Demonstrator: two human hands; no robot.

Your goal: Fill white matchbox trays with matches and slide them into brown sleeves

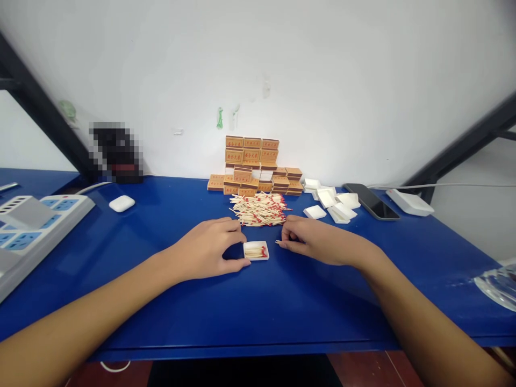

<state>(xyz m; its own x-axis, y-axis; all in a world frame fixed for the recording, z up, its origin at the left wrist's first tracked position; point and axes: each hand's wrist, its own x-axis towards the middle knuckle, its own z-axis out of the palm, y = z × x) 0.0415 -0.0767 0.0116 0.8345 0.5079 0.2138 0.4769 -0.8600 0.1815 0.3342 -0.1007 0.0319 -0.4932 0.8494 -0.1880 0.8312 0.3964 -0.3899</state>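
A small white matchbox tray (256, 258) lies on the blue table with several red-tipped matches (255, 251) inside. My left hand (215, 247) grips the tray's left end between thumb and fingers. To the right of the tray, my right hand (308, 239) is closed in a pinch, and the pale end of a match (278, 242) sticks out from its fingertips. Behind both hands is a loose pile of matches (260, 208). Stacked matchboxes (251, 156) with orange labels stand against the wall beyond the pile.
White empty matchbox trays (327, 196) lie in a heap at the back right, beside a dark phone (371, 201) and a white charger (410, 203). On the left are a white earbud case (121, 203) and a large power strip (52, 226). A clear glass object (500, 287) sits far right.
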